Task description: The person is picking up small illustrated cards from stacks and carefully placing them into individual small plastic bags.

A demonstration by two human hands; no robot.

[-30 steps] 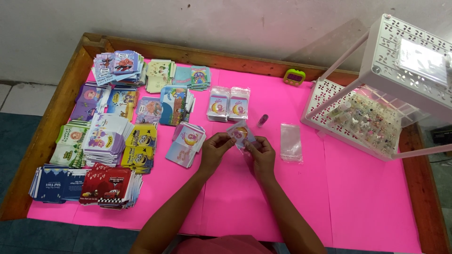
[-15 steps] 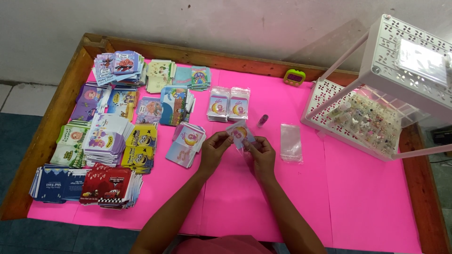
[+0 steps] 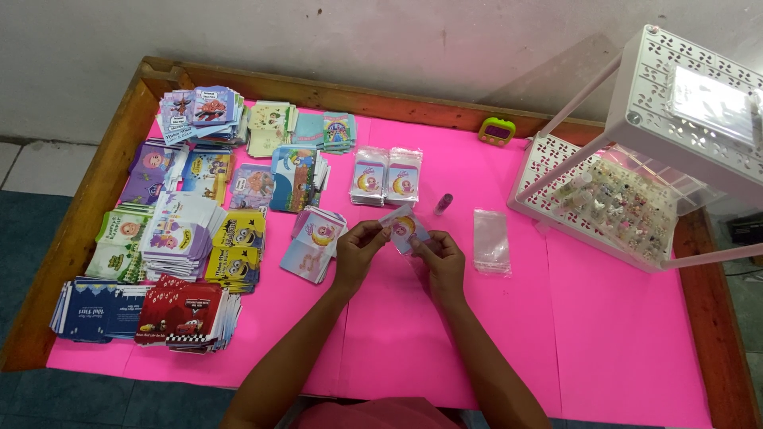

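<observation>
Both my hands hold one small printed card in a clear sleeve above the middle of the pink table. My left hand pinches its left edge and my right hand grips its lower right side. Just left of my left hand lies a short fanned pile of similar cards. Beyond my hands sit two stacks of sleeved cards. An empty clear plastic sleeve lies to the right of my right hand, and a small purple tube lies just past the card.
Many stacks of colourful printed cards fill the table's left half. A white perforated plastic rack holding several small trinkets stands at the right. A small yellow-green gadget sits by the wooden back rim.
My hands and the card have barely shifted; the fingers have adjusted slightly on the card's edges.
</observation>
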